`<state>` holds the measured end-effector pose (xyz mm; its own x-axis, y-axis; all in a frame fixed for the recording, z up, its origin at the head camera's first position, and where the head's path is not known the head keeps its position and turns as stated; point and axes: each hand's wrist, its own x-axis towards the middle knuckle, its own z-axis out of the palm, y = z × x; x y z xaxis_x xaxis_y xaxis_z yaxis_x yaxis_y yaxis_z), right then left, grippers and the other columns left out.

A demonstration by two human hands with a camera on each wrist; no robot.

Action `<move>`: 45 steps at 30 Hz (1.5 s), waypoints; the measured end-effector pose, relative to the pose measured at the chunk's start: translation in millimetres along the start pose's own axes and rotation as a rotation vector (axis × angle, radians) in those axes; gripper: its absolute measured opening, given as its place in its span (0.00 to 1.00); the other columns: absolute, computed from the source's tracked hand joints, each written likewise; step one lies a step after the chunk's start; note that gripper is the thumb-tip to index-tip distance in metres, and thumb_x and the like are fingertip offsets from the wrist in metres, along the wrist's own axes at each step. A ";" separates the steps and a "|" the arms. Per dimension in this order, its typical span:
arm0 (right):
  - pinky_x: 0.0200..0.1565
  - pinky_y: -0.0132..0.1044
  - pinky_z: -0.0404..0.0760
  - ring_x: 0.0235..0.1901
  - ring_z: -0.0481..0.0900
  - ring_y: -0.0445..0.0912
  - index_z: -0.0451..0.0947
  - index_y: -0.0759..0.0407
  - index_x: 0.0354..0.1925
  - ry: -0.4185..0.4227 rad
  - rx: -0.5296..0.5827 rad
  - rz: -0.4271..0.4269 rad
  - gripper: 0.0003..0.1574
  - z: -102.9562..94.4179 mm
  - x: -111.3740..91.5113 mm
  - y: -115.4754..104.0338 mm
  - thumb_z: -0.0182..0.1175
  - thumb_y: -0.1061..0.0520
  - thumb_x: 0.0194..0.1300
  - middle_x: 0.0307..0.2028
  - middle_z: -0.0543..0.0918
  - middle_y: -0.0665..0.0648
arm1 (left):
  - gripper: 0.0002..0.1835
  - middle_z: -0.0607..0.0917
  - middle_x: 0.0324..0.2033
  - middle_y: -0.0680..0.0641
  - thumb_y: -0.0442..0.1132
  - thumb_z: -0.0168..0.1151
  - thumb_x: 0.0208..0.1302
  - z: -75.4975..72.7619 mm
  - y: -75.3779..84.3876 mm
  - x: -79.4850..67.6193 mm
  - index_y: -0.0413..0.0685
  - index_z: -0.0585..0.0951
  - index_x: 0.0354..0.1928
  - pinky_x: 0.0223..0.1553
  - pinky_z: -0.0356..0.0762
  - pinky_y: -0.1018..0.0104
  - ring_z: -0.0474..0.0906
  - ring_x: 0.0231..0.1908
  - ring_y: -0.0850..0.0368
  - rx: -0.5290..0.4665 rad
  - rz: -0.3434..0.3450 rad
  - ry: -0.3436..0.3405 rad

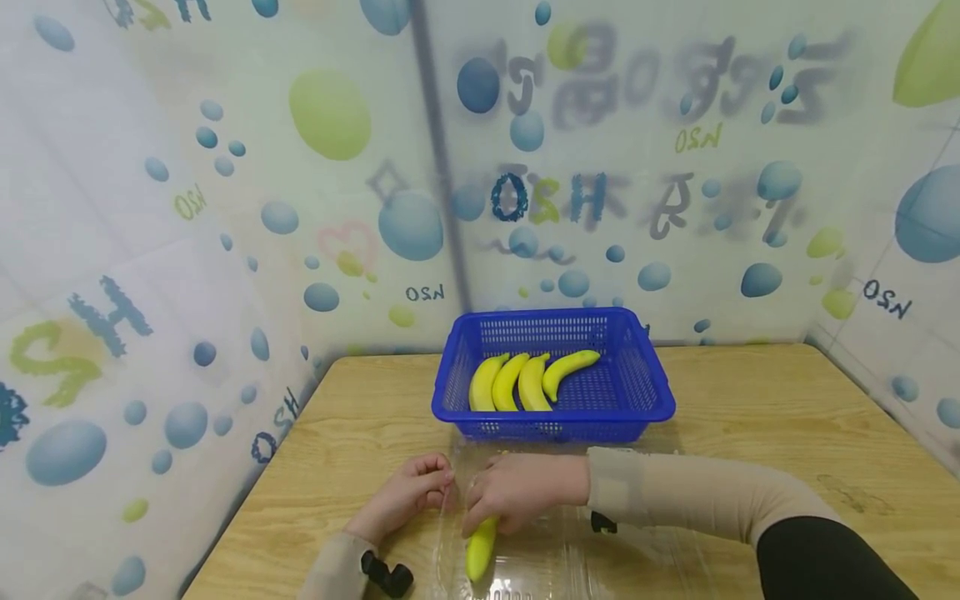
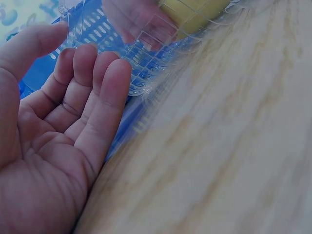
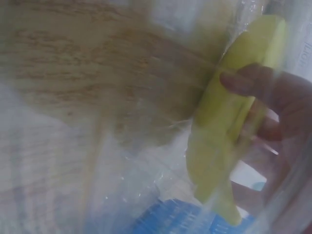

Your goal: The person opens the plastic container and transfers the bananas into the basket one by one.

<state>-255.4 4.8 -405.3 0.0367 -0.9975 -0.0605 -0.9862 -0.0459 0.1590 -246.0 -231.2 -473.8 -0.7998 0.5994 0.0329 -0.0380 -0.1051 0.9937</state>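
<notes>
My right hand (image 1: 517, 492) grips a yellow banana (image 1: 482, 550) over the clear plastic container (image 1: 540, 558). In the right wrist view, the thumb lies along one side of the banana (image 3: 219, 117) and the fingers along the other, seen through transparent plastic. My left hand (image 1: 408, 492) is at the container's left side, its thumb and curled fingers at the rim. From the left wrist, the clear plastic edge (image 2: 63, 10) meets the thumb tip; most of the pinch is hard to make out. The container wall (image 2: 146, 53) stands beside the fingers.
Behind the hands, a blue plastic basket (image 1: 555, 429) holds several bananas (image 1: 531, 383). The wooden table (image 1: 757, 417) meets patterned curtains (image 1: 600, 167) at the back and sides. Dark wrist mounts (image 1: 386, 575) sit on the sleeves.
</notes>
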 end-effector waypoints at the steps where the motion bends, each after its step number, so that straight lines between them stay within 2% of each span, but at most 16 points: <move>1: 0.46 0.30 0.71 0.45 0.75 0.31 0.79 0.36 0.56 -0.003 0.003 0.000 0.28 -0.4 -0.2 0.0 0.67 0.55 0.56 0.43 0.81 0.38 | 0.07 0.79 0.27 0.53 0.31 0.47 0.71 0.2 0.0 0.0 0.46 0.73 0.34 0.33 0.78 0.69 0.76 0.29 0.62 0.000 0.001 0.000; 9: 0.46 0.30 0.71 0.46 0.74 0.31 0.78 0.37 0.57 -0.009 0.015 0.003 0.30 -0.8 -1.4 -0.2 0.66 0.58 0.56 0.44 0.81 0.38 | 0.07 0.79 0.27 0.53 0.31 0.48 0.71 0.5 0.0 0.0 0.47 0.73 0.34 0.33 0.78 0.69 0.76 0.29 0.62 0.002 -0.003 -0.002; 26: 0.47 0.34 0.73 0.47 0.75 0.34 0.79 0.37 0.55 0.021 -0.034 -0.010 0.27 -1.3 -3.4 0.2 0.64 0.59 0.60 0.45 0.80 0.39 | 0.07 0.79 0.27 0.54 0.32 0.48 0.72 0.1 3.9 -0.4 0.47 0.73 0.35 0.34 0.78 0.69 0.77 0.29 0.62 -0.001 -0.012 0.001; 35: 0.50 0.34 0.73 0.49 0.74 0.34 0.79 0.36 0.55 0.025 -0.017 -0.001 0.27 1.8 -4.1 0.0 0.63 0.60 0.59 0.45 0.80 0.39 | 0.07 0.79 0.28 0.54 0.33 0.49 0.72 -2.5 0.9 -0.4 0.48 0.74 0.35 0.33 0.77 0.69 0.76 0.29 0.63 0.042 -0.031 0.004; 45: 0.49 0.33 0.73 0.49 0.74 0.34 0.80 0.37 0.54 0.020 0.008 0.002 0.27 2.4 -5.8 2.6 0.64 0.61 0.59 0.46 0.80 0.39 | 0.06 0.79 0.28 0.53 0.33 0.50 0.71 -3.3 0.1 0.2 0.47 0.74 0.35 0.33 0.78 0.68 0.77 0.29 0.62 0.051 -0.036 0.013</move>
<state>-258.6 10.6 -406.8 0.0375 -0.9985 -0.0409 -0.9875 -0.0433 0.1514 -248.1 -233.7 -474.0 -0.8062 0.5916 -0.0045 -0.0367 -0.0424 0.9984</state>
